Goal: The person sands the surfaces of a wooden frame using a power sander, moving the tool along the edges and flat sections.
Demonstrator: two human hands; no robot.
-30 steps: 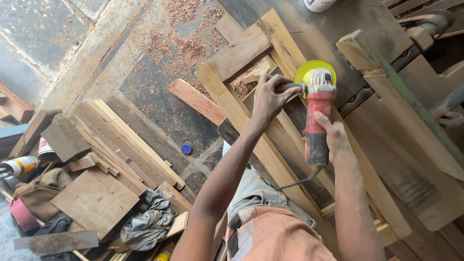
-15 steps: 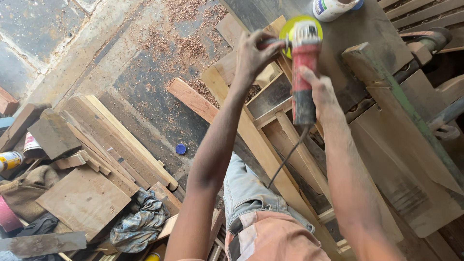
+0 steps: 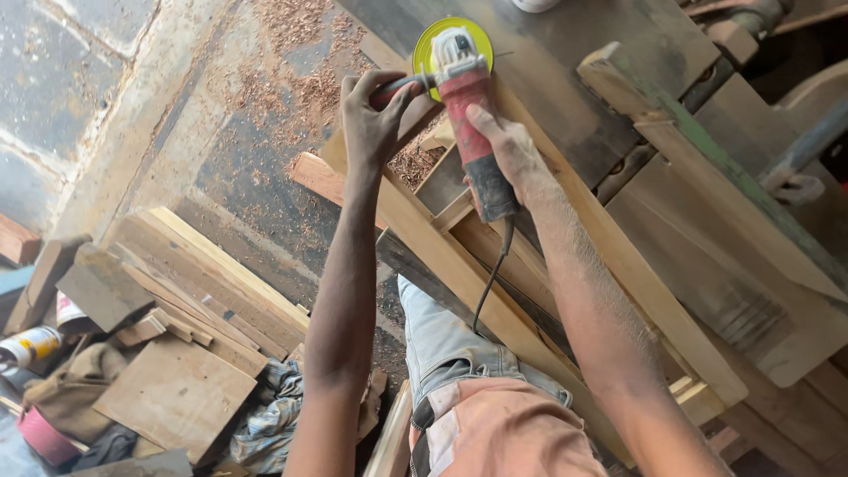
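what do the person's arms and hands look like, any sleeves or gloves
Both arms are bare to beyond the elbow, with no sleeves in view. The left hand and right hand wear no gloves, rings or watch. Fine pale dust coats the hands and forearms, thickest on the right forearm.

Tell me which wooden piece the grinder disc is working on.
The long pale plank under the yellow disc, beside the dark board, not the floor scraps.

A red angle grinder [image 3: 468, 115] with a grey head and a yellow-green disc [image 3: 430, 41] lay along a pale wooden frame [image 3: 495, 265] in the upper middle of the frame, disc end pointing up. Its black cord [image 3: 491, 283] trailed down from the dark rear grip toward the lower middle.
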